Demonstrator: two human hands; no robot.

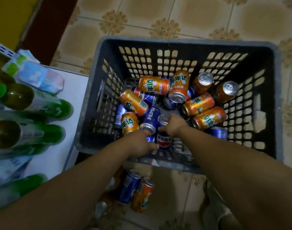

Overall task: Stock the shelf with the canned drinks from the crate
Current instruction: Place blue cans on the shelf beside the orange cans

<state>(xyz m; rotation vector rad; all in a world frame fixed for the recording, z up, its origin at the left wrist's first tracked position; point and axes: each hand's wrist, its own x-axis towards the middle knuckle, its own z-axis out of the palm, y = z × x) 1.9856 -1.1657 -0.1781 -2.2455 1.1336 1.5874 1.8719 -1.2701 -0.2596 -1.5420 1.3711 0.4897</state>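
Right hand [172,125] clamps curled fingers over upright blue can [164,141], likely to lift it from crate [175,39]. Left hand [140,144] fingers curl round half-hidden can [150,139].

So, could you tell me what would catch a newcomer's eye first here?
The dark crate on the tiled floor stands out, holding a jumble of orange cans and blue cans. Both hands meet near its close wall, the right hand gripping a blue Pepsi can beside the left hand. Green bottles crowd the white shelf at left.
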